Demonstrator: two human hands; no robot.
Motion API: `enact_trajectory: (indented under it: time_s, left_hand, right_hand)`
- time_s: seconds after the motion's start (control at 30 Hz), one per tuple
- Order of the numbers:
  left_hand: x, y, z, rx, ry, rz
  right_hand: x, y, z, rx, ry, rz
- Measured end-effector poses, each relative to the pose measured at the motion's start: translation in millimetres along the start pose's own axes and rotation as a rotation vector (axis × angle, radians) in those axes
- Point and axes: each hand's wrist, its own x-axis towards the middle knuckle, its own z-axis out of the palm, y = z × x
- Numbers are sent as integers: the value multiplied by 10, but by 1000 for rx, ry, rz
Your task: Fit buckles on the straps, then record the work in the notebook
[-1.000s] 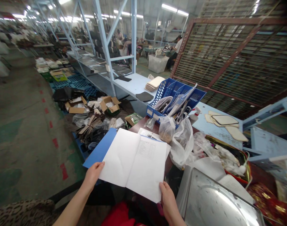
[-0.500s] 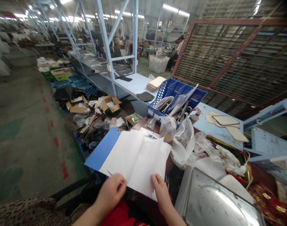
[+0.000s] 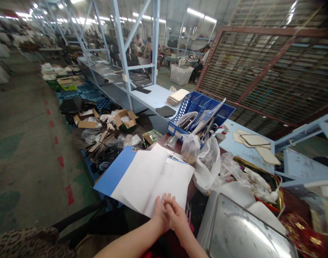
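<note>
An open blue folder (image 3: 114,175) lies in front of me, with white sheets (image 3: 142,172) spread over it. The right-hand page carries a small printed table. Over the lower edge of the papers my two hands meet. My left hand (image 3: 160,214) has its fingers stretched out, palm partly covered by the other hand. My right hand (image 3: 178,218) reaches across it with thumb and fingers drawn together at the left palm. Whatever lies between them is hidden; no pen shows now.
Right of the papers stand a blue file rack (image 3: 184,107), plastic bags (image 3: 208,165) and a metal tray-like surface (image 3: 252,229). A red-edged tin (image 3: 279,195) holds crumpled plastic. Open cartons (image 3: 126,120) lie to the left. Behind is a blue shelf frame (image 3: 120,46).
My left hand has moved right and opened from its grip on a thin dark pen-like thing. My right hand has left the page edge and come to meet it. That thing is out of sight.
</note>
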Motion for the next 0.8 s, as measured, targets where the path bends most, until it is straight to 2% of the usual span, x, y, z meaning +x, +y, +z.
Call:
enact_trajectory:
  time_s: [0.1,0.23,0.33,0.43,0.57,0.67,0.73,0.8]
  left_hand:
    - [46,9,-20,104,-26,-67]
    - [224,63,-97,144,-20,-185]
    - [353,74,-160,91,4,-258]
    - [362,26,-295,-43,46,-290]
    - [168,-198,-685,-319,139,-309]
    - [-39,-484,-1006,-561,227,-408]
    - [-164,-687,-1137,-730,284,-500]
    - [-257,-868,-1177,-876,336,-569]
  right_hand:
    - [1,165,-311,6,97,9]
    - [-64,297,-550,74,244,121]
    - [-89,364,-666,122,311,168]
    - [-90,419,-790,87,360,153]
    - [-57,459,-885,39,413,109]
    - [-6,465,-831,34,403,113]
    - [32,465,-750,27,384,119]
    - [63,468,-660,18,337,144]
